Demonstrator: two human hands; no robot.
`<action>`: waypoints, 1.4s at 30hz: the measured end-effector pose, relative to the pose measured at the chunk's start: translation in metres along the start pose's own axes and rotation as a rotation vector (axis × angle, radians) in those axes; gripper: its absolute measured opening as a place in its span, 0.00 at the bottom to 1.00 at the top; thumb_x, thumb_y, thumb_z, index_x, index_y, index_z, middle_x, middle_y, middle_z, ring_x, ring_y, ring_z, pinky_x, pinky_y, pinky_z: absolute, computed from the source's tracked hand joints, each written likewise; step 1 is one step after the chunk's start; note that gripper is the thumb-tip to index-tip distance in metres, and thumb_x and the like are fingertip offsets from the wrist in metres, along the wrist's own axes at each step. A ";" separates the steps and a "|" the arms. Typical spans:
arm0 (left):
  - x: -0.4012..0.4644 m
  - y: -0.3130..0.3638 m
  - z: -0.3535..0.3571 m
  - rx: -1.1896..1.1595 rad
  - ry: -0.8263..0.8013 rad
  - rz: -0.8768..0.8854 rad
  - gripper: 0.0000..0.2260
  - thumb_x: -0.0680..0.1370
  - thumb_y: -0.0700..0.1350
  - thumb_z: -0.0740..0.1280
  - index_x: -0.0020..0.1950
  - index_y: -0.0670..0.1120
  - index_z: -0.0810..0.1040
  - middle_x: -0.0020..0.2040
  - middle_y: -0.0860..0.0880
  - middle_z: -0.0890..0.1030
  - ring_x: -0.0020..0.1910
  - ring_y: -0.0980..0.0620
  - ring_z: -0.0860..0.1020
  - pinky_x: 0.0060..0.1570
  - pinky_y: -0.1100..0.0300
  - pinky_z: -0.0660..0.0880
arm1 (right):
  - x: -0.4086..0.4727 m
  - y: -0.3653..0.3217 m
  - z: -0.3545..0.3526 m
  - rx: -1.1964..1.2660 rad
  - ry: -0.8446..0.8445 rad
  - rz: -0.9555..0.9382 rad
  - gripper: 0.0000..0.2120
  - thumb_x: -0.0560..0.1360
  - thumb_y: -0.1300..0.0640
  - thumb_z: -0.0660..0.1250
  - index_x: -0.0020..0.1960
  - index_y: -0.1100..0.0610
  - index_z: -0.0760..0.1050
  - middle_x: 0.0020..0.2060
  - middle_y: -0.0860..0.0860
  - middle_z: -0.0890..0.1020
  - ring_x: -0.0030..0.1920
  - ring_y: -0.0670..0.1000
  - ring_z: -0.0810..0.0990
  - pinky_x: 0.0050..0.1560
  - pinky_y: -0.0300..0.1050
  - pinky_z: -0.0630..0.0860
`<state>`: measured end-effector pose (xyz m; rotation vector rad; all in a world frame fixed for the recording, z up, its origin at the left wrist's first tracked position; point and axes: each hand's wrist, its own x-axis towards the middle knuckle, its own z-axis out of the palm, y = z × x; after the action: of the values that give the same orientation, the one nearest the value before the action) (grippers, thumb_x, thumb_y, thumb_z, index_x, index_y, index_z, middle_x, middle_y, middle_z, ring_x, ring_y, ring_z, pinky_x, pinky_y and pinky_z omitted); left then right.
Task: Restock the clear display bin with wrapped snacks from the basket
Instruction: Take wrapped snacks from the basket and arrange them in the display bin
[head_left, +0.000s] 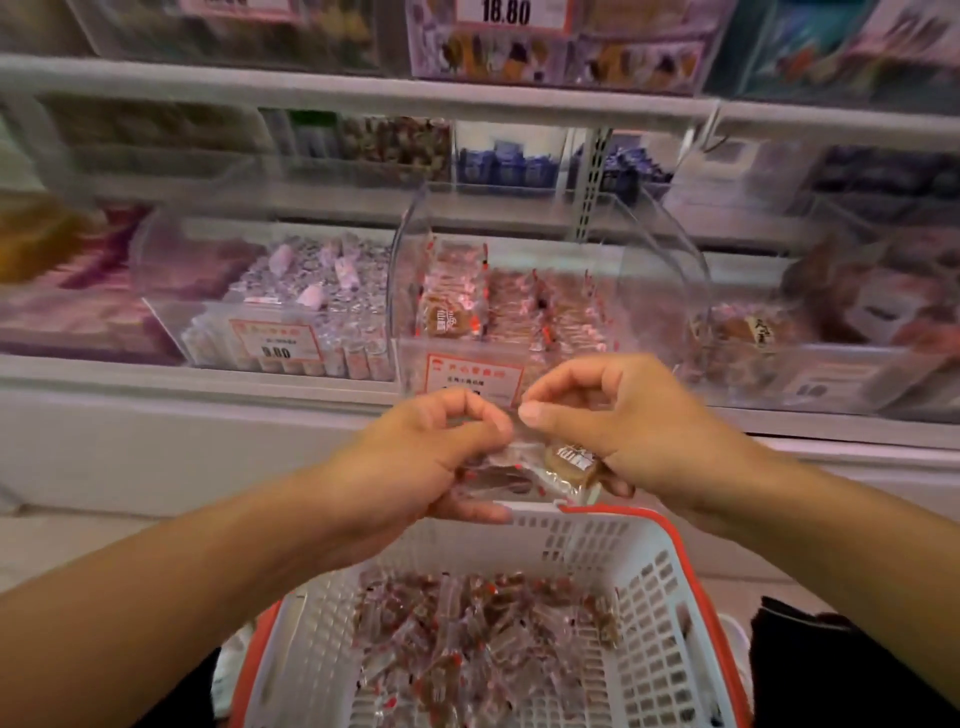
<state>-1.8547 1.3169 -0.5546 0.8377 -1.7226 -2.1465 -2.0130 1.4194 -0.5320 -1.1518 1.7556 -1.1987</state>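
You are holding wrapped snacks pinched between left hand and right hand, above the basket, clear display bin lying straight ahead.

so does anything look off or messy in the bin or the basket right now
One thing: in the clear display bin most snacks stand in tidy rows, but one wrapped snack at the front left lies turned face-out. The basket pile is loose. Both hands hold wrapped snacks.
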 end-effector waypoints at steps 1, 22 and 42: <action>0.003 0.002 0.002 0.011 0.030 0.040 0.03 0.78 0.41 0.67 0.44 0.46 0.77 0.40 0.45 0.77 0.39 0.54 0.80 0.31 0.60 0.79 | 0.000 -0.004 -0.003 0.026 0.090 -0.051 0.05 0.74 0.55 0.74 0.43 0.57 0.82 0.32 0.53 0.82 0.21 0.47 0.70 0.19 0.37 0.66; 0.000 -0.004 0.029 0.084 0.338 0.613 0.15 0.83 0.55 0.49 0.50 0.47 0.70 0.44 0.49 0.79 0.42 0.47 0.80 0.39 0.60 0.78 | -0.014 0.002 0.038 0.170 0.038 -0.134 0.34 0.72 0.40 0.66 0.74 0.31 0.56 0.65 0.38 0.75 0.64 0.44 0.78 0.65 0.50 0.76; 0.022 0.051 -0.018 0.058 0.422 0.347 0.12 0.82 0.54 0.59 0.43 0.48 0.71 0.26 0.55 0.72 0.23 0.58 0.68 0.23 0.64 0.63 | 0.037 -0.040 0.029 -0.619 0.106 -0.515 0.25 0.77 0.48 0.66 0.72 0.47 0.66 0.60 0.41 0.71 0.58 0.38 0.70 0.59 0.30 0.68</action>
<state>-1.8688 1.2775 -0.5146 0.8575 -1.5768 -1.5713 -1.9888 1.3686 -0.5056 -2.0290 2.0531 -1.0208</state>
